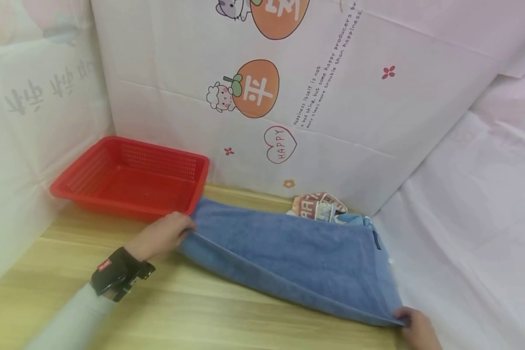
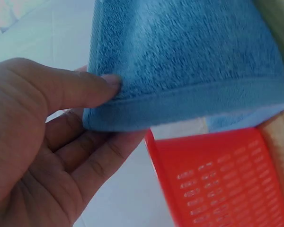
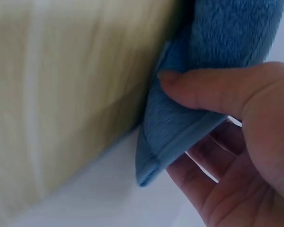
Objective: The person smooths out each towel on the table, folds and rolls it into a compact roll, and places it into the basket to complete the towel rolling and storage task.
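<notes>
At the far left, against the white printed sheeting [image 1: 179, 63], I see a rectangular red plastic basket [image 1: 127, 208] with perforated walls, on the pale wood-grain tabletop [image 1: 201, 301]. Just in front of its right corner, the person's left hand [image 1: 168, 234] pinches one near corner of a blue plush fabric towel [image 1: 288, 257], thumb on the pile beside the flat hem, fingers underneath. The towel stretches from there across the table to the right, its near edge seemingly lifted; how much of the rest bears on the wood I can't tell. I'd judge it light, soft and floppy, with a grippy nap, nothing fragile, apt to sag between two holds, so the corners at the firmer hem look the best places to take it. Behind its far edge sit a crumpled cloth with printed lettering [image 1: 312, 206] and, farther right, a light-blue cloth [image 1: 356, 219]. A small black tag [image 1: 377, 240] marks the towel's right side. Rightmost, the right hand [image 1: 420, 329] pinches the other near corner between thumb and fingers, the tip poking out.
</notes>
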{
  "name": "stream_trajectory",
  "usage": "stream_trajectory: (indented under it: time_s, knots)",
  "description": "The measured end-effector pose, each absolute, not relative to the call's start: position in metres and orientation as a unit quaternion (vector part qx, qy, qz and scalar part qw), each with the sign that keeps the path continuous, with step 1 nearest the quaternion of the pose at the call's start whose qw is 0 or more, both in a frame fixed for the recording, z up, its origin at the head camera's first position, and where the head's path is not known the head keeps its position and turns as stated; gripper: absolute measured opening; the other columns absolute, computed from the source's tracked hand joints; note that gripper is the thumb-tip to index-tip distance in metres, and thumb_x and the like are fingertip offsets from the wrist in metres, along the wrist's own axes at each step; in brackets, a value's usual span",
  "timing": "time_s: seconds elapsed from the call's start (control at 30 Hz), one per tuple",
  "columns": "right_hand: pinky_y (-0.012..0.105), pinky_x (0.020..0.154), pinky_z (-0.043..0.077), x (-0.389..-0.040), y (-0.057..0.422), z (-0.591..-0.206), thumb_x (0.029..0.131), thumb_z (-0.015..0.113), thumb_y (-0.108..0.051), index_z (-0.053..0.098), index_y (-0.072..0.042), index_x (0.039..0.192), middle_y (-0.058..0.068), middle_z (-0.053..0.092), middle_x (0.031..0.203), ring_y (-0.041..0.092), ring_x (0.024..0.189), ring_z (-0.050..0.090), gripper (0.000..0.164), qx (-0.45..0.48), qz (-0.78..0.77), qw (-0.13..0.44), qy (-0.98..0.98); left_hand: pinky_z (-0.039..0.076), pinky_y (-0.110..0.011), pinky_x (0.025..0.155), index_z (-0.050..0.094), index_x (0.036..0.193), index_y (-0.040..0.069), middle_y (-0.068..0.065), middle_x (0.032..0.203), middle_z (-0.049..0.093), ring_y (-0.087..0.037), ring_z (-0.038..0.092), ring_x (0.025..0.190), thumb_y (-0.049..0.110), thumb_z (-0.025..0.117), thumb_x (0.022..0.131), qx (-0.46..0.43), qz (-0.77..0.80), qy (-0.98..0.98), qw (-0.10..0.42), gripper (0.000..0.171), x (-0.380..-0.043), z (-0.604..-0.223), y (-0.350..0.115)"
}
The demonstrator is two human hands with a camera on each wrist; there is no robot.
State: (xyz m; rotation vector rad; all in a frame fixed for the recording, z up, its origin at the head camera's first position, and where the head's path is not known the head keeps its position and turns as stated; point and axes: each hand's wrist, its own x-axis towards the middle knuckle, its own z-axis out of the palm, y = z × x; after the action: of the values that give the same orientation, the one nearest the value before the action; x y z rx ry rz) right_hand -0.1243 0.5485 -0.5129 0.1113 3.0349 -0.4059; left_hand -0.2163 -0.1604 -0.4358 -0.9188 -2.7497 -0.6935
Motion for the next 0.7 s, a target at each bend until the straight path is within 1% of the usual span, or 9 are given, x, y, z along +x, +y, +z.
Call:
stream_trajectory:
  time_s: [0.07,0.1,0.2,0.27,0.33,0.43,0.5,0.6,0.7]
  knots:
    - [0.042,0.073,0.055,-0.128,0.552,-0.506,0.063,0.064,0.012,0.072,-0.003,0.09,0.014,0.073,0.09,0.029,0.084,0.069,0.032,0.032,-0.127,0.026,0.991,0.057,-0.046,0.085,0.074,0.108,0.0,-0.009,0.098,0.073,-0.027,0.066,0.093,-0.003,0.074,0.086,-0.303,-0.226,-0.923,0.069,0.022,-0.226,-0.432,-0.16]
    - [0.047,0.076,0.056,-0.13,0.551,-0.499,0.065,0.065,0.012,0.072,-0.001,0.09,0.016,0.073,0.091,0.035,0.087,0.07,0.029,0.034,-0.123,0.023,0.992,0.057,-0.046,0.087,0.073,0.11,0.0,-0.01,0.1,0.073,-0.027,0.066,0.095,-0.003,0.073,0.087,-0.297,-0.228,-0.925,0.06,0.023,-0.231,-0.43,-0.16]
    - [0.058,0.081,0.053,-0.144,0.551,-0.479,0.075,0.065,0.011,0.071,0.006,0.094,0.024,0.072,0.093,0.046,0.092,0.068,0.02,0.037,-0.12,0.022,0.992,0.056,-0.048,0.09,0.072,0.114,0.0,-0.011,0.104,0.073,-0.028,0.066,0.098,-0.002,0.072,0.089,-0.28,-0.231,-0.931,0.04,0.025,-0.247,-0.424,-0.16]
    - [0.062,0.083,0.051,-0.158,0.55,-0.465,0.079,0.064,0.01,0.07,0.01,0.096,0.028,0.071,0.094,0.049,0.093,0.066,0.018,0.029,-0.114,0.011,0.993,0.056,-0.049,0.091,0.072,0.116,0.0,-0.011,0.106,0.073,-0.027,0.066,0.099,-0.001,0.071,0.09,-0.267,-0.232,-0.935,0.032,0.026,-0.259,-0.422,-0.16]
    - [0.063,0.082,0.051,-0.172,0.55,-0.454,0.08,0.063,0.01,0.068,0.013,0.097,0.029,0.07,0.093,0.049,0.091,0.066,0.018,0.011,-0.107,-0.004,0.994,0.057,-0.046,0.088,0.073,0.116,0.002,-0.01,0.102,0.073,-0.025,0.065,0.095,0.0,0.071,0.091,-0.258,-0.229,-0.938,0.024,0.025,-0.272,-0.42,-0.159]
    - [0.062,0.08,0.051,-0.195,0.548,-0.443,0.077,0.062,0.012,0.068,0.013,0.097,0.029,0.07,0.092,0.047,0.088,0.066,0.021,-0.016,-0.097,-0.026,0.995,0.057,-0.04,0.077,0.076,0.11,0.004,-0.006,0.089,0.071,-0.022,0.064,0.082,0.001,0.072,0.09,-0.251,-0.224,-0.942,0.012,0.021,-0.291,-0.419,-0.158]
    - [0.062,0.079,0.051,-0.21,0.548,-0.438,0.077,0.06,0.013,0.068,0.013,0.097,0.028,0.07,0.093,0.046,0.087,0.066,0.021,-0.032,-0.092,-0.039,0.994,0.056,-0.037,0.073,0.078,0.105,0.006,-0.004,0.082,0.068,-0.02,0.061,0.075,0.002,0.073,0.089,-0.247,-0.218,-0.944,0.008,0.018,-0.302,-0.419,-0.156]
    - [0.06,0.077,0.052,-0.231,0.55,-0.433,0.078,0.059,0.014,0.068,0.012,0.097,0.029,0.069,0.093,0.045,0.086,0.066,0.021,-0.048,-0.09,-0.052,0.993,0.057,-0.038,0.074,0.079,0.103,0.007,-0.003,0.08,0.07,-0.02,0.063,0.075,0.004,0.075,0.088,-0.24,-0.21,-0.948,0.004,0.016,-0.317,-0.418,-0.154]
    - [0.059,0.073,0.051,-0.251,0.555,-0.427,0.079,0.059,0.013,0.068,0.012,0.098,0.029,0.068,0.092,0.044,0.084,0.065,0.021,-0.058,-0.088,-0.063,0.992,0.058,-0.042,0.082,0.079,0.106,0.007,-0.005,0.089,0.074,-0.022,0.068,0.085,0.003,0.074,0.089,-0.24,-0.203,-0.949,0.004,0.018,-0.331,-0.417,-0.15]
